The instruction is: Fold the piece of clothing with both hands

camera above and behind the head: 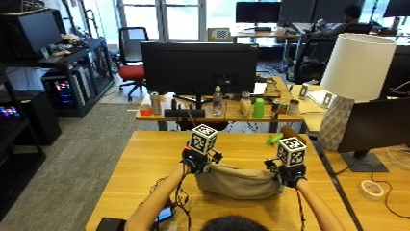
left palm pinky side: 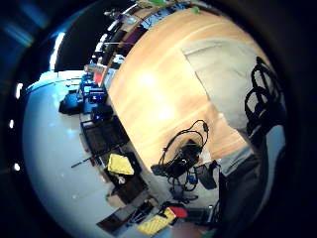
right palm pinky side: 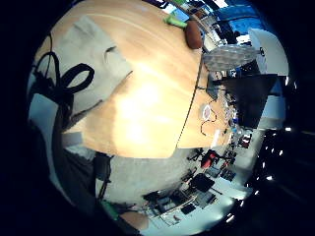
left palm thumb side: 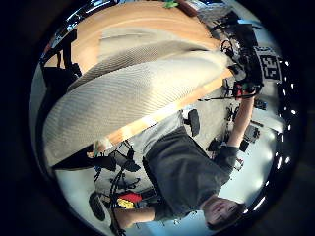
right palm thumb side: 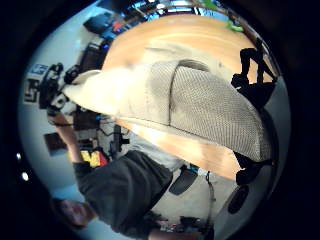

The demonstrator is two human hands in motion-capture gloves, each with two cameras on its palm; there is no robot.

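Garment (camera above and behind the head: pixel 238 185) between both hands (lifted)

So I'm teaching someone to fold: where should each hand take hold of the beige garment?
At its upper edge, one end each, from the outer sides. The left hand and right hand hold the garment this way; it sags between them over the table.

One beige garment (camera above and behind the head: pixel 238 182). Two gloved hands: left hand (camera above and behind the head: pixel 195 161), right hand (camera above and behind the head: pixel 288 174). One bench (camera above and behind the head: pixel 147 163). One green object (camera above and behind the head: pixel 274 139) beyond fingers.
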